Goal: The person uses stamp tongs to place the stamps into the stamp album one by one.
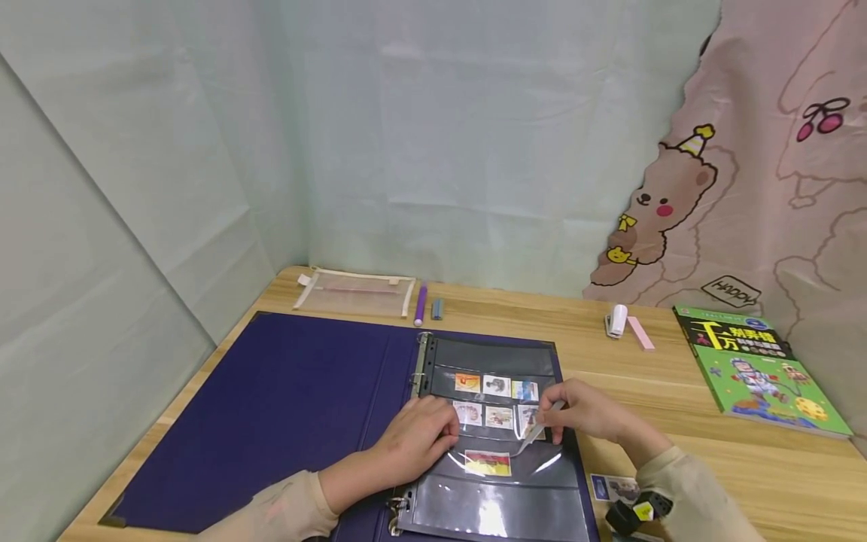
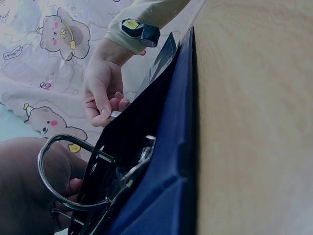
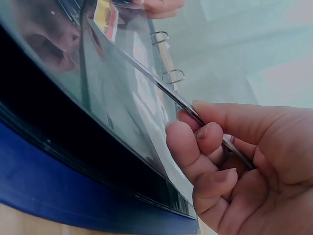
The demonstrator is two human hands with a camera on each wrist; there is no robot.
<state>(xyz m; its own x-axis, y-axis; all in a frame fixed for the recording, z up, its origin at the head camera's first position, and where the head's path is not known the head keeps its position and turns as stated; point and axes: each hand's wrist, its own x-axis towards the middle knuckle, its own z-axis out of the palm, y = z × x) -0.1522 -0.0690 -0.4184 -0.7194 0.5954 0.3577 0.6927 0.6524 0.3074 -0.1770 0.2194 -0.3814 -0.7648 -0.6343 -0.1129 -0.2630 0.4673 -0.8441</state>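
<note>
Seemingly settling the red-yellow stamp (image 1: 488, 464) low on the page (image 1: 447, 506), likely unfinished; resting the curled left hand (image 1: 423, 436) nearby, with grip unclear; pinching tweezers (image 3: 168, 91) at its edge in the right hand (image 1: 574, 412); beyond, already displaying six stamps (image 1: 497, 385) in two rows.

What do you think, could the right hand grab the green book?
Probably not yet: the right hand holds a thin tool, though nothing seems to block its way to the book.
</note>
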